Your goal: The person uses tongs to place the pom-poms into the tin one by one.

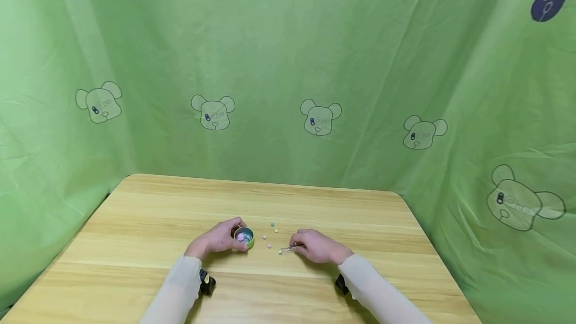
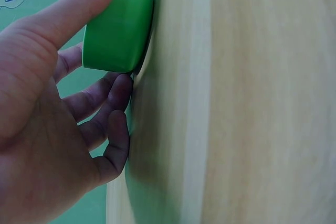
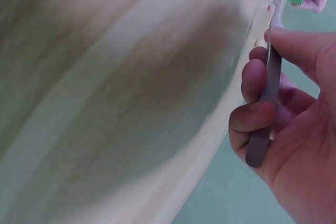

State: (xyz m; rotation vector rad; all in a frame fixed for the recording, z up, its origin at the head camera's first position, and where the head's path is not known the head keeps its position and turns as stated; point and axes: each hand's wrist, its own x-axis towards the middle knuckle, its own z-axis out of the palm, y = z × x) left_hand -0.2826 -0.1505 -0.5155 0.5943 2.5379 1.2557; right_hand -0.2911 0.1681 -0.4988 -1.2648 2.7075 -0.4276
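My left hand (image 1: 223,236) grips a small round green container (image 2: 118,30) between thumb and fingers, and it stands upright on the table. Inside it lie pink and teal balls (image 1: 240,237). In my right hand (image 1: 317,246) is a pair of metal tweezers (image 3: 270,77) with bent tips, pinched by the thumb and curled fingers. The tips are at a pale bead (image 1: 280,252) close to the tabletop; whether they clasp it I cannot tell. Between the hands lie two pink beads (image 1: 264,237), a yellowish bead (image 1: 276,231) and a teal bead (image 1: 272,224).
The wooden table (image 1: 315,294) has rounded far corners. A green curtain (image 1: 270,54) with bear-head prints hangs behind it and at both sides. Black wrist devices (image 1: 207,284) sit under both forearms, low over the tabletop.
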